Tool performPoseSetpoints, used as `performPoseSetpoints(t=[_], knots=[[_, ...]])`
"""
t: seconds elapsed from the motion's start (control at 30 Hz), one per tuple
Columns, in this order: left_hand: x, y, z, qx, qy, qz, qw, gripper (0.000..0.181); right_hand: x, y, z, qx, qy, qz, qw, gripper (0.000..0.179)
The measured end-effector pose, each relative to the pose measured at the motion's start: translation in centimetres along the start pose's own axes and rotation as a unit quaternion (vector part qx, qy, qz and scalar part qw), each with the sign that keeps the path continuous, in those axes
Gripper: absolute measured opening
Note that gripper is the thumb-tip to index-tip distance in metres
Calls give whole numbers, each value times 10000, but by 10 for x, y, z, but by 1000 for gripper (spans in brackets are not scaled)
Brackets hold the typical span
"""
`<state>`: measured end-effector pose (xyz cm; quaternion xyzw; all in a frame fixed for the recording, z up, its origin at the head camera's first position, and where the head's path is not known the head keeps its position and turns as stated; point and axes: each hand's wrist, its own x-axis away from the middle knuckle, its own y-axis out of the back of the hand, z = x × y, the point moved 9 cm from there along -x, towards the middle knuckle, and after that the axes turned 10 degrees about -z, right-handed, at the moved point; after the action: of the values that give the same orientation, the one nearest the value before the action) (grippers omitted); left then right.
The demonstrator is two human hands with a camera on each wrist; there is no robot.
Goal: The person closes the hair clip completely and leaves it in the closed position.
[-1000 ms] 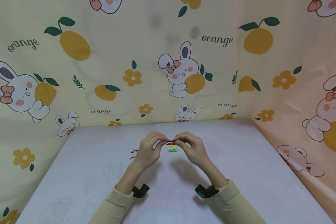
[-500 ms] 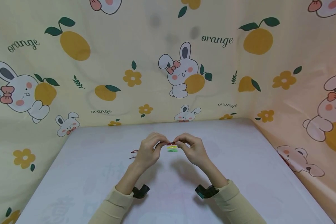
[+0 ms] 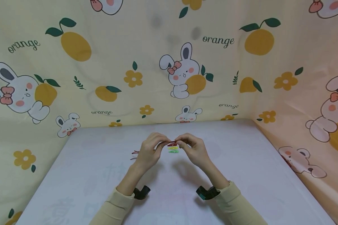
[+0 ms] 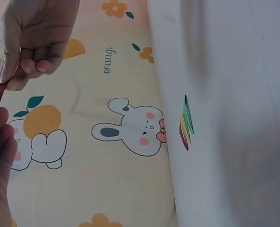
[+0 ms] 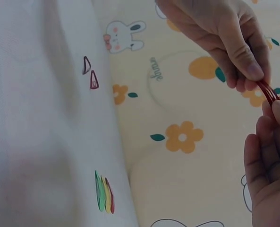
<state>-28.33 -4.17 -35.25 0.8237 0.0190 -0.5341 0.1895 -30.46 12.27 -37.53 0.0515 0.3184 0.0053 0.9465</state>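
Near the middle of the table, my left hand [image 3: 150, 150] and right hand [image 3: 194, 150] meet fingertip to fingertip. Between them they pinch a dark red snap hair clip [image 5: 268, 91], one end in each hand, held up above the table. Pale gaps show between its thin metal strips in the right wrist view; both ends are covered by fingers. Just below it in the head view lie a red clip [image 3: 172, 145], a yellow clip [image 3: 173, 147] and a green clip [image 3: 173, 151], side by side in a row.
Two dark red clips lie apart beyond the left hand, one triangular clip [image 5: 94, 80] and one narrower clip [image 5: 86, 65]. The white table [image 3: 228, 162] meets a patterned cloth backdrop [image 3: 146, 40] behind and at the sides. Black wrist cameras [image 3: 142, 192] sit at both cuffs.
The held red clip has tilted slightly between the fingertips, its red face showing more half a second ago. Both hands stay in nearly the same place; the clips on the table have not moved.
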Motion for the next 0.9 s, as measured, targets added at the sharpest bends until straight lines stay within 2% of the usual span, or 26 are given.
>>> performPoseSetpoints(t=[0.27, 0.57, 0.9], knots=[[0, 0, -3, -180, -78, -27, 9998, 18, 2, 2, -2, -2, -133, -146, 9998, 10], [1, -2, -3, -374, -105, 61, 9992, 21, 4, 2, -8, -117, -535, -347, 9979, 11], [3, -1, -1, -500, -129, 16, 9987, 20, 5, 0, -13, -180, -787, -337, 9962, 13]])
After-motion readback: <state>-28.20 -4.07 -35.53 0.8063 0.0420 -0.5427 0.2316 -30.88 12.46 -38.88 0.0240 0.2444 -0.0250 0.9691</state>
